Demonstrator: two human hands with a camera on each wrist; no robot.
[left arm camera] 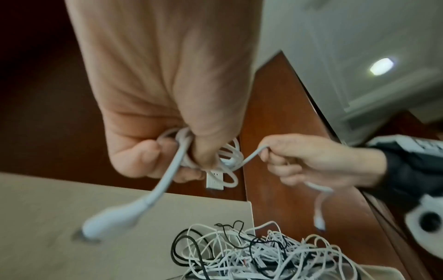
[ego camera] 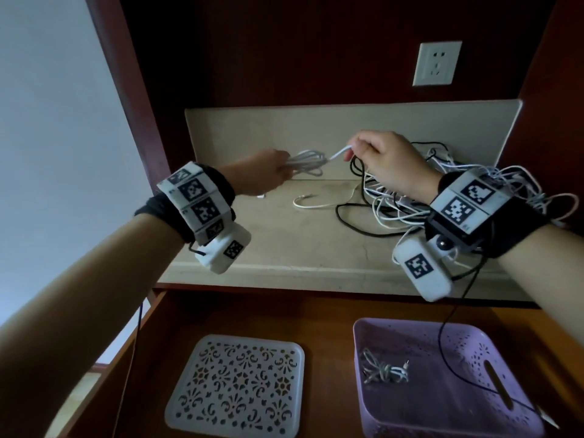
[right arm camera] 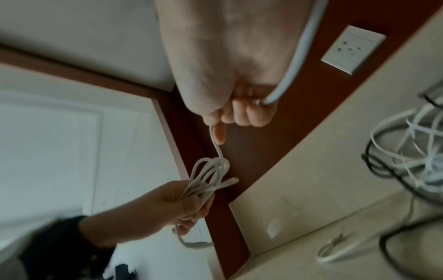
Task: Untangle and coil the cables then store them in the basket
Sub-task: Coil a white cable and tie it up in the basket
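- Cables first: a white cable coil [ego camera: 305,164] hangs in the middle of the head view, above the beige shelf [ego camera: 284,248], with its loops gathered at one end in my left hand [ego camera: 264,177].
- My left hand is clamped round those loops, fingers and thumb curled tight; in the left wrist view one plug end [left arm camera: 112,217] of the cable dangles below my fist, blurred.
- My right hand [ego camera: 385,162], just right of the coil, pinches the cable's free tail [ego camera: 341,152] between thumb and forefinger, the other fingers folded in; the tail runs taut from the pinch into the wrapped neck of the coil.
- A tangled pile of white and black cables [ego camera: 410,200] lies at the right of the shelf, under and behind my right wrist.
- One loose white cable [ego camera: 316,202] lies curved on the shelf, centre of the frame, apart from the pile.
- The purple basket [ego camera: 474,418] sits at lower right, with one small bundled grey cable [ego camera: 382,368] inside.
- A white perforated lid [ego camera: 235,387] lies flat at lower centre, left of the basket.
- A white wall socket [ego camera: 437,63] sits at upper right; no writing on it is legible.
- My wrist bands [ego camera: 197,200] carry black-and-white square code markers, no readable words.
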